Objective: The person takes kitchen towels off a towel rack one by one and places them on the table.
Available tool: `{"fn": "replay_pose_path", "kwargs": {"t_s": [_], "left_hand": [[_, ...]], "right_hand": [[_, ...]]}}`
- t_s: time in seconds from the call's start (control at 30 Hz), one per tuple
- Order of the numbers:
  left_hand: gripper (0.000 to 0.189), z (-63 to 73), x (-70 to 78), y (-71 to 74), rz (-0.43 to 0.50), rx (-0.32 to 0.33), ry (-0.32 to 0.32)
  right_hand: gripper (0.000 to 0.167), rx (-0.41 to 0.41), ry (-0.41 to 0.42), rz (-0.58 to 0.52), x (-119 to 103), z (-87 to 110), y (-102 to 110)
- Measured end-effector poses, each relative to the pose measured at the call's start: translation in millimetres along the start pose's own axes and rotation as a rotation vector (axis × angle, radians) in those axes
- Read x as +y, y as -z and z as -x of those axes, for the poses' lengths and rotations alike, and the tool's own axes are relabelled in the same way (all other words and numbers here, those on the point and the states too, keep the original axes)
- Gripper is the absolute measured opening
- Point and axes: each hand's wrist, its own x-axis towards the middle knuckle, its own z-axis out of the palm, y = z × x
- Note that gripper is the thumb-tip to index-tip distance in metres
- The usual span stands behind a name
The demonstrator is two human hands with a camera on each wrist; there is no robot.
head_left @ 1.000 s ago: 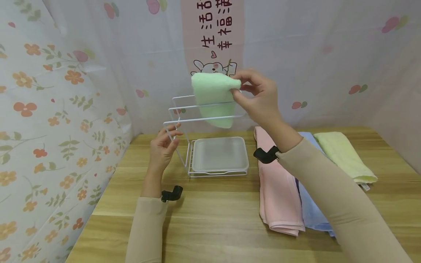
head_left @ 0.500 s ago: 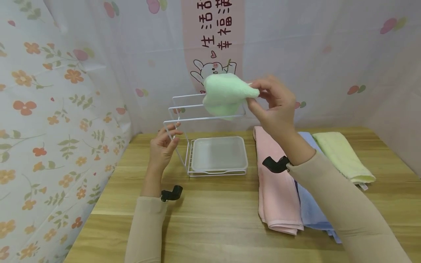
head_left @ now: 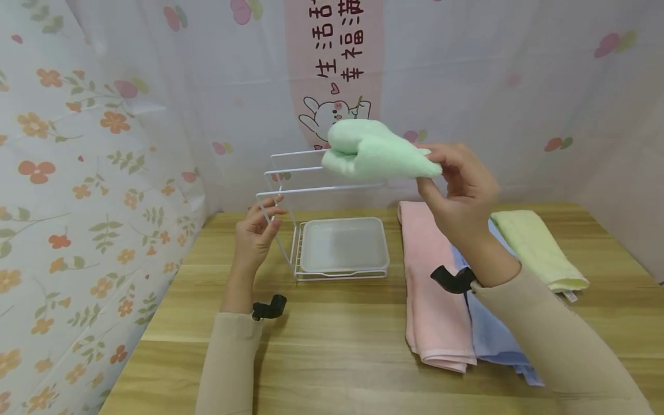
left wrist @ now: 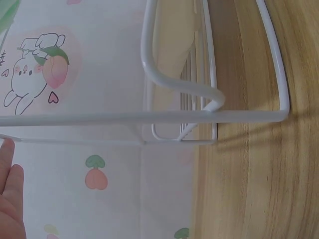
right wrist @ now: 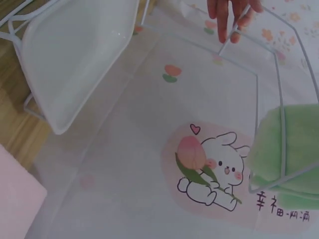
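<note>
My right hand [head_left: 461, 187] pinches one end of a pale green towel [head_left: 378, 151] between thumb and fingers. The folded towel stretches leftward from that pinch, overlapping the right part of the top bars of a white wire rack [head_left: 321, 189]. In the right wrist view, rack bars cross in front of the green towel [right wrist: 266, 144]. At the rack's left side, my left hand [head_left: 255, 230] holds an upright wire with curled fingers. Only a few of the left hand's fingers [left wrist: 12, 184] show at the edge of the left wrist view.
A white tray [head_left: 344, 245] sits in the rack's base. To its right, a pink towel [head_left: 438, 311], a blue towel [head_left: 495, 334] and a yellow towel [head_left: 536, 248] lie folded on the wooden table [head_left: 332, 357]. Printed curtains [head_left: 467, 69] stand behind and at the left.
The right hand has moved right and somewhat down, drawing the green towel rightward and up from between the bars as its hanging part bunches. The left hand stays on the rack.
</note>
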Motion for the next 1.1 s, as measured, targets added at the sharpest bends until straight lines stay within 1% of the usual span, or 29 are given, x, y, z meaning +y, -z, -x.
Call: {"fn": "replay_pose_path", "kwargs": {"t_s": [0.13,0.23,0.43,0.57,0.67,0.83,0.93,1.03,1.1], "left_hand": [[0.041,0.7,-1.3,-0.1,-0.004,0.008,-0.01],[0.044,1.3,-1.9,-0.5,-0.008,0.011,-0.012],[0.034,2.9,-3.1,-0.2,0.005,0.022,-0.01],[0.033,1.6,-1.6,0.0,0.002,0.023,-0.016],[0.032,0.0,-0.6,-0.1,0.002,0.024,-0.019],[0.036,-0.6,-0.7,-0.7,0.006,0.025,-0.016],[0.031,-0.8,-1.7,-1.4,0.012,0.026,-0.019],[0.024,-0.6,-2.3,-1.8,0.02,0.034,-0.021],[0.025,-0.4,-2.3,-2.0,0.019,0.04,-0.021]], "right_hand": [[0.011,0.045,0.039,-0.024,-5.3,3.0,0.3],[0.01,0.092,0.053,-0.03,-9.3,1.1,1.3],[0.008,0.202,0.07,-0.06,-17.3,-7.9,4.0],[0.008,0.261,0.086,-0.077,-25.1,-12.1,4.8],[0.008,0.296,0.091,-0.095,-30.9,-14.5,4.6],[0.007,0.355,0.109,-0.101,-38.0,-17.9,7.8],[0.007,0.388,0.135,-0.096,-38.9,-19.7,13.0],[0.008,0.405,0.156,-0.092,-38.5,-19.9,19.7],[0.009,0.418,0.156,-0.094,-38.9,-19.2,24.6]]}}
